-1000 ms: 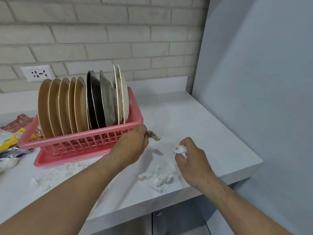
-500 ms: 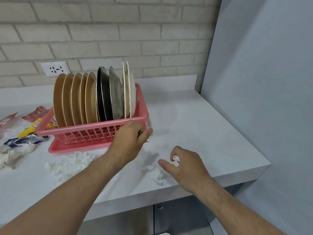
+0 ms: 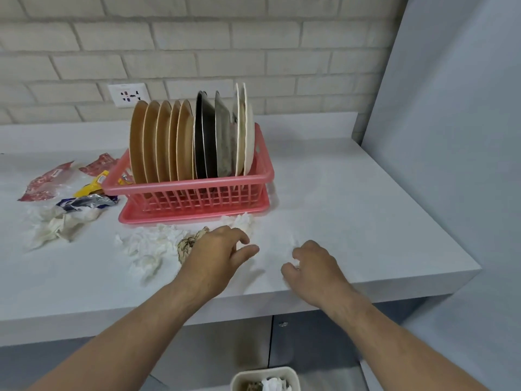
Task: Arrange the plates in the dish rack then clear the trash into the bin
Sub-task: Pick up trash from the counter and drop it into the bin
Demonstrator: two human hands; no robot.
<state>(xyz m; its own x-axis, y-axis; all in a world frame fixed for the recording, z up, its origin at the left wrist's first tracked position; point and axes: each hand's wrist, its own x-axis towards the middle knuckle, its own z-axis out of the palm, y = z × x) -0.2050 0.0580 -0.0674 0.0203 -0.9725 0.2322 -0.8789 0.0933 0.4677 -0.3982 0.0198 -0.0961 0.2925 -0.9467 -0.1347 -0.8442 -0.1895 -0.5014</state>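
1. While the plates (image 3: 163,142) stood on edge in the pink rack (image 3: 197,193), crumpled tissues (image 3: 149,246) lay on the counter (image 3: 352,210) just before it.
2. Your left grip (image 3: 217,255) was spread, empty, beside a stained wad (image 3: 190,244); your right grip (image 3: 313,263) pinched a white scrap (image 3: 294,262).
3. Tissue looked light, soft, tearable: bunch each piece whole, then drop it in the bin (image 3: 263,370) below.

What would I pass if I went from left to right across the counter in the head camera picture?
Red wrapper → pink dish rack → right hand gripping a tissue → grey side wall.
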